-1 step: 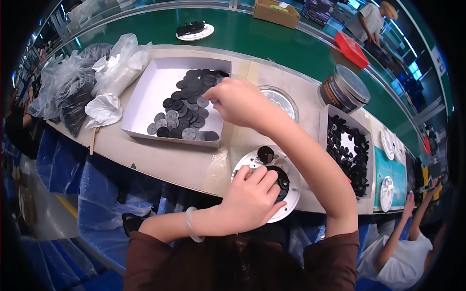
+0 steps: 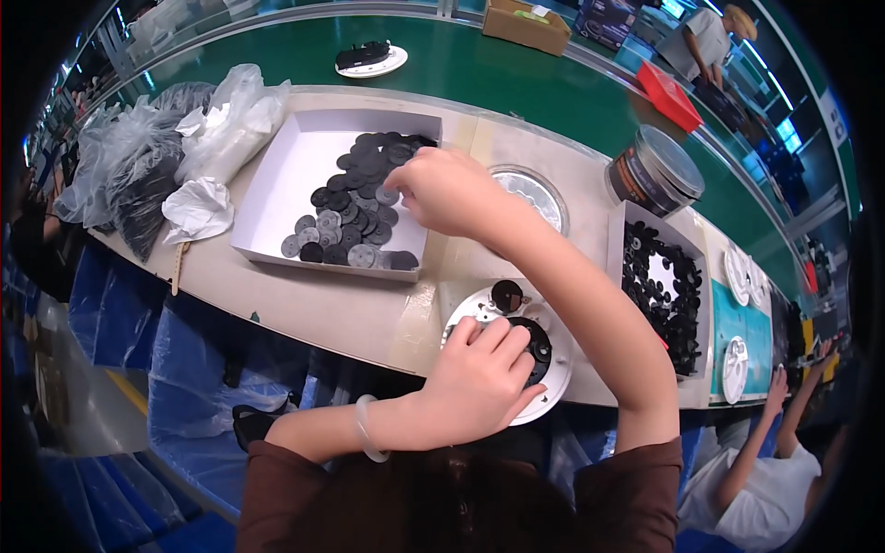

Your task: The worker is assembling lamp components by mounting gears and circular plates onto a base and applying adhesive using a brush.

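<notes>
My right hand reaches over the right edge of a shallow white box of dark round gear-like discs. Its fingers are bent and closed at a grey disc, partly hiding it. My left hand grips a white round base at the table's near edge, fingers curled over it and thumb along its near side. A black round part sits in the base, partly under that hand. Beyond it is a smaller dark round piece.
A box of small black parts stands right, near a clear tub. A round metal lid lies beyond the base. Plastic bags crowd the left. Another white base rests on the green belt. Co-workers are at right.
</notes>
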`<state>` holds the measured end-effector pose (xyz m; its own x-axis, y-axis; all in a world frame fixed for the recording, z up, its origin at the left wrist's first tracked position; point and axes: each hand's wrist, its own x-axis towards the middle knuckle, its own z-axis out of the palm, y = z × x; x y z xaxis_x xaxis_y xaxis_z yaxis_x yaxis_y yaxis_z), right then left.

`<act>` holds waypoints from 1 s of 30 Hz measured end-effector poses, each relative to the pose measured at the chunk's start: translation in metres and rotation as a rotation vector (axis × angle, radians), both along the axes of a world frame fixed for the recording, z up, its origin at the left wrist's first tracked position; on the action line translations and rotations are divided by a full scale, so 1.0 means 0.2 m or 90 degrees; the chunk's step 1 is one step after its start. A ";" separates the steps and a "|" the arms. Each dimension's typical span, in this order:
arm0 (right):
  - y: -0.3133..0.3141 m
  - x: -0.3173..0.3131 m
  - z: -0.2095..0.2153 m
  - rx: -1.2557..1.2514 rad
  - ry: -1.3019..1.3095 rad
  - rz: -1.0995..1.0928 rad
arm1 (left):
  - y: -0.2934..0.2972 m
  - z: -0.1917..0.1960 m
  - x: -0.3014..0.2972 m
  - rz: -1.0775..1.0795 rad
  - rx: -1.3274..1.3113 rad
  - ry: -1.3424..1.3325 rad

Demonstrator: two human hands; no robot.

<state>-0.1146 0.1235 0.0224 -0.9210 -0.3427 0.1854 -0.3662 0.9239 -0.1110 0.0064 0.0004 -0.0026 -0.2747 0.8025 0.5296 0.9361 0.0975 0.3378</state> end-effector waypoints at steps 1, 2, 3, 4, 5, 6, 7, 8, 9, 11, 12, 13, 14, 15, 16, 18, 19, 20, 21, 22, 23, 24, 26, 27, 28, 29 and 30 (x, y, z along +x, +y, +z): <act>-0.01 -0.05 -0.01 0.000 0.001 0.004 | 0.00 0.00 0.00 0.004 0.000 0.001; -0.03 -0.09 -0.02 0.002 -0.052 -0.015 | -0.01 -0.01 0.00 0.005 0.006 -0.007; -0.05 -0.11 -0.02 0.005 -0.105 -0.034 | -0.01 -0.02 0.00 0.006 0.012 -0.014; -0.05 -0.14 -0.04 0.005 -0.105 -0.030 | -0.01 -0.03 0.00 0.004 0.009 -0.017; -0.06 -0.16 -0.06 0.008 -0.079 -0.032 | -0.01 -0.03 0.00 0.006 0.009 -0.018; -0.06 -0.17 -0.08 0.011 -0.054 -0.035 | -0.01 -0.03 0.00 0.007 0.020 -0.013; -0.06 -0.19 -0.10 0.011 -0.055 -0.035 | -0.01 -0.03 0.00 0.007 0.032 -0.007; -0.06 -0.20 -0.10 -0.002 -0.065 -0.052 | -0.01 -0.03 0.00 0.005 0.023 -0.006; -0.06 -0.20 -0.10 -0.016 -0.076 -0.071 | -0.01 -0.03 0.00 0.003 0.023 -0.008; -0.05 -0.17 -0.04 -0.030 -0.127 -0.063 | 0.00 -0.03 0.00 -0.005 0.028 -0.005; -0.05 -0.14 0.01 -0.044 -0.178 -0.054 | 0.00 -0.03 0.00 -0.011 0.027 -0.009; -0.04 -0.10 0.07 -0.047 -0.180 -0.062 | 0.00 -0.03 0.00 -0.008 0.017 -0.010; -0.03 -0.05 0.14 -0.144 -0.214 -0.081 | 0.00 -0.03 -0.01 -0.010 0.006 -0.013; -0.02 0.01 0.19 -0.240 -0.247 -0.100 | 0.00 -0.02 -0.01 -0.022 0.004 -0.019; 0.01 0.09 0.23 -0.271 -0.172 -0.104 | -0.01 -0.02 -0.01 -0.014 0.000 -0.005; 0.08 0.24 0.25 -0.321 -0.065 -0.122 | -0.01 -0.02 -0.02 0.008 -0.021 0.013; 0.13 0.33 0.25 -0.340 -0.028 -0.138 | -0.02 -0.02 -0.02 -0.002 -0.019 0.010; 0.18 0.42 0.23 -0.369 -0.044 -0.134 | -0.01 -0.03 -0.01 0.014 0.015 0.006; 0.23 0.51 0.21 -0.397 -0.060 -0.130 | -0.01 -0.04 -0.01 0.032 0.050 0.001; 0.25 0.59 0.21 -0.400 -0.124 -0.177 | -0.01 -0.05 -0.01 0.049 0.062 -0.003; 0.27 0.69 0.23 -0.403 -0.186 -0.229 | 0.00 -0.05 0.00 0.035 0.065 -0.005; 0.29 0.76 0.20 -0.449 -0.244 -0.234 | 0.00 -0.05 0.01 0.059 0.085 0.000; 0.31 0.84 0.16 -0.508 -0.346 -0.285 | -0.01 -0.06 0.02 0.093 0.117 -0.008; 0.31 0.87 0.13 -0.541 -0.394 -0.282 | -0.01 -0.06 0.03 0.088 0.116 -0.008; 0.30 0.88 0.11 -0.563 -0.406 -0.292 | -0.01 -0.05 0.03 0.100 0.119 0.003; 0.29 0.88 0.10 -0.585 -0.419 -0.300 | -0.01 -0.05 0.03 0.113 0.121 0.014; 0.27 0.88 0.10 -0.588 -0.418 -0.302 | -0.01 -0.04 0.03 0.106 0.081 0.017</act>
<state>0.0605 0.1783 0.0420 -0.9287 0.0666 -0.3649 0.3571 0.4264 -0.8311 0.0117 -0.0015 -0.0105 -0.3820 0.6731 0.6332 0.9196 0.2091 0.3325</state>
